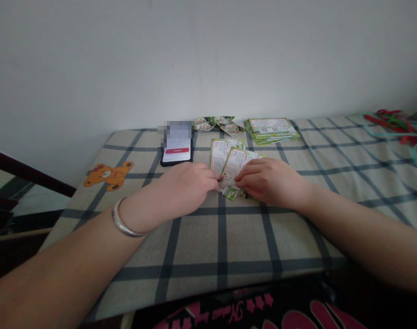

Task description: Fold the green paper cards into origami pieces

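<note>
Two green-and-white printed cards overlap on the checked cloth in front of me, a rear card (219,153) and a front card (235,160) lying partly over it. My left hand (186,187), with a silver bangle at its wrist, has its fingers pressed together at the cards' left edge. From the other side, my right hand (271,182) covers much of the front card, its bent fingers closed on it. The fingertips' undersides are hidden, as is the right part of the front card.
Behind the cards lie folded printed papers (217,123) and a stack of similar cards (271,128). A phone (177,146) with a lit screen rests left of them. A bear figure (108,176) is on the tablecloth (197,246). Red and teal strips (400,130) lie far right. A wall rises behind.
</note>
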A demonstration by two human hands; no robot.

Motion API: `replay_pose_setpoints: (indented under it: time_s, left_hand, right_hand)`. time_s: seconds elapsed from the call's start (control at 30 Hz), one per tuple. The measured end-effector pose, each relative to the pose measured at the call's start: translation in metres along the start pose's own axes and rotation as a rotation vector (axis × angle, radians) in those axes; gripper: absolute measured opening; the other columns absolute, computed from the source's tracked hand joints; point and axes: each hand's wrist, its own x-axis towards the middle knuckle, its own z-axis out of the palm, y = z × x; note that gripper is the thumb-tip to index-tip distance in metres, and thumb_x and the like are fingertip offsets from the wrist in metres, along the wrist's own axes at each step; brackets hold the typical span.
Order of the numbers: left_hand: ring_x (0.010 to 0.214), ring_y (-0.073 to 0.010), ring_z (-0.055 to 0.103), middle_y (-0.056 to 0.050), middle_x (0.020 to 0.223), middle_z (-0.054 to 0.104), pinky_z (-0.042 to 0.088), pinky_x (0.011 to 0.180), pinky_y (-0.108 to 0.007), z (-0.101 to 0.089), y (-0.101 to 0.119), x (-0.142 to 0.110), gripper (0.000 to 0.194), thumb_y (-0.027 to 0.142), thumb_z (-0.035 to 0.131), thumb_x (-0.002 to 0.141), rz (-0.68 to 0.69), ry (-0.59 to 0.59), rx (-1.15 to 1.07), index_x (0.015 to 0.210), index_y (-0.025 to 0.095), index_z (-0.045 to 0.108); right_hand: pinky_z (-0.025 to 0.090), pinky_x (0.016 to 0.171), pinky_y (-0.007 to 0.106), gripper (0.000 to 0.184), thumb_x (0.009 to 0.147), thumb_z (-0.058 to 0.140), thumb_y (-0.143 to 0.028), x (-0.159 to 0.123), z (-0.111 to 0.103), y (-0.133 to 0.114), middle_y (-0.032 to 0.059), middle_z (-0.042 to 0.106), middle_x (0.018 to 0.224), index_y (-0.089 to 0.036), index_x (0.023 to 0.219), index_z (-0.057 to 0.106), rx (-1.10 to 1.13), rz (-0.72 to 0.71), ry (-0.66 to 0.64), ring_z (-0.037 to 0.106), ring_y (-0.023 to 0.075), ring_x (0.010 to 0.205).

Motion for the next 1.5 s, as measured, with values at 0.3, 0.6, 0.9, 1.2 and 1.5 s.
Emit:
replay_pose_setpoints:
  time_s: [0.3,0.6,0.9,1.2,1.5]
  left_hand:
    - [0.104,-0.0211,0.063,-0.001,0.118,0.070,0.049,0.093,-0.037,-0.007,-0.007,-0.002,0.038,0.005,0.049,0.079,-0.030,-0.057,-0.127,0.102,0.022,0.075]
    - [0.099,-0.0217,0.065,-0.002,0.115,0.072,0.050,0.089,-0.038,-0.001,-0.004,-0.002,0.035,0.008,0.049,0.080,0.021,-0.013,-0.019,0.099,0.020,0.075]
    - [0.107,-0.0241,0.063,-0.006,0.116,0.070,0.051,0.093,-0.041,0.001,-0.001,-0.001,0.029,0.009,0.050,0.080,-0.022,0.027,-0.070,0.095,0.017,0.074]
    - [0.104,-0.0192,0.062,-0.002,0.108,0.072,0.049,0.095,-0.036,0.013,-0.016,0.000,0.028,0.006,0.048,0.080,-0.002,0.127,-0.247,0.087,0.019,0.072]
    - [0.098,-0.0240,0.058,-0.011,0.105,0.065,0.052,0.085,-0.040,0.029,0.004,0.006,0.030,0.018,0.050,0.093,-0.070,0.191,0.081,0.120,0.012,0.060]
  right_hand:
    - [0.050,0.082,0.033,0.019,0.083,0.061,-0.016,-0.005,-0.004,0.007,0.0012,0.076,0.096,-0.022,0.091,0.077,0.106,0.058,0.024,0.062,0.0187,0.090]
    - [0.048,0.080,0.034,0.017,0.082,0.060,-0.016,-0.004,-0.004,0.004,0.0038,0.075,0.086,-0.021,0.086,0.076,0.043,0.072,0.023,0.061,0.0211,0.090]
    - [0.046,0.092,0.038,0.013,0.079,0.064,-0.015,-0.002,0.001,0.014,0.0044,0.072,0.099,-0.021,0.082,0.076,0.174,0.084,0.057,0.061,0.0204,0.096]
    - [0.036,0.108,0.048,0.009,0.082,0.068,-0.025,-0.008,0.010,0.034,0.0051,0.070,0.114,-0.025,0.085,0.077,0.328,0.084,0.062,0.056,0.0227,0.118]
    - [0.041,0.108,0.044,0.006,0.080,0.065,-0.017,-0.003,0.010,0.021,0.0048,0.072,0.108,-0.020,0.080,0.070,0.220,0.025,0.134,0.058,0.0237,0.118]
